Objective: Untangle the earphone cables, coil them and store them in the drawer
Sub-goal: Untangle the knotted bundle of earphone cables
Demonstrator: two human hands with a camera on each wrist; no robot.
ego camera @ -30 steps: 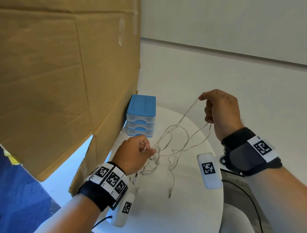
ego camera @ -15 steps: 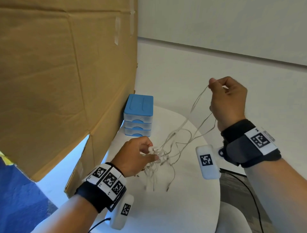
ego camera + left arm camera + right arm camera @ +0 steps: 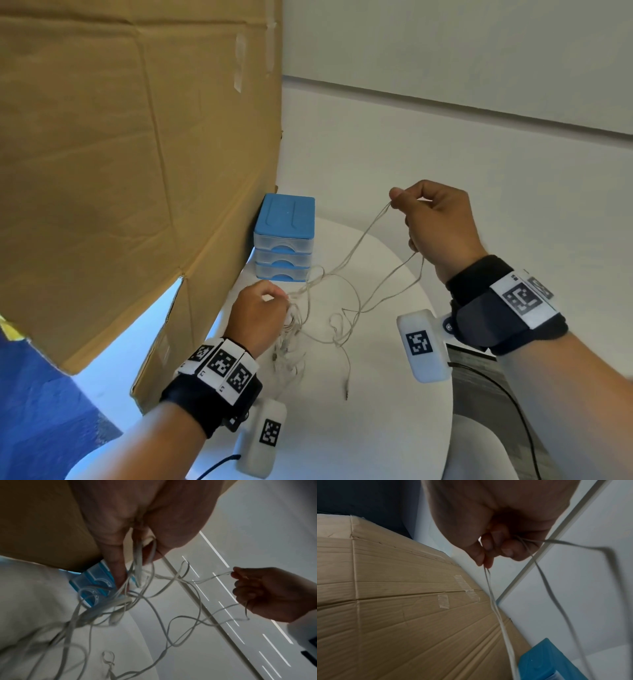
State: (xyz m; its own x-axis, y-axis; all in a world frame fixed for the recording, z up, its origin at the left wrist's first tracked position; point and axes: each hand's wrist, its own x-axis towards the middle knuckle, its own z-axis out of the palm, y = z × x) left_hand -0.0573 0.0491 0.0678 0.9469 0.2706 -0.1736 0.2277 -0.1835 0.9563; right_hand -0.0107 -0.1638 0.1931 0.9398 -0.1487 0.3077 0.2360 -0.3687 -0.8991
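A tall cardboard box [image 3: 130,164] fills the left of the head view, standing against a white table [image 3: 394,428]. Just right of it, at the table's far edge, sits a small blue drawer unit [image 3: 284,236] with all three drawers closed.

In front of the drawers, the left hand [image 3: 257,315] hovers low over the table, fingers curled and pinching a bunch of thin white earphone cables [image 3: 346,308]. The left wrist view shows several strands passing between its thumb and fingers. A knot of loops hangs under this hand, and one plug end [image 3: 346,394] trails onto the table.

Further right, the right hand [image 3: 438,226] is raised above the table, thumb and forefinger pinching a doubled strand, with another loop caught under its curled lower fingers.

Compared with half a second ago, the right hand has dropped a little and the strands between the hands sag more loosely; the left hand has barely moved. Judging from this, untangling is under way: no cable is free, none coiled, and no drawer opened.
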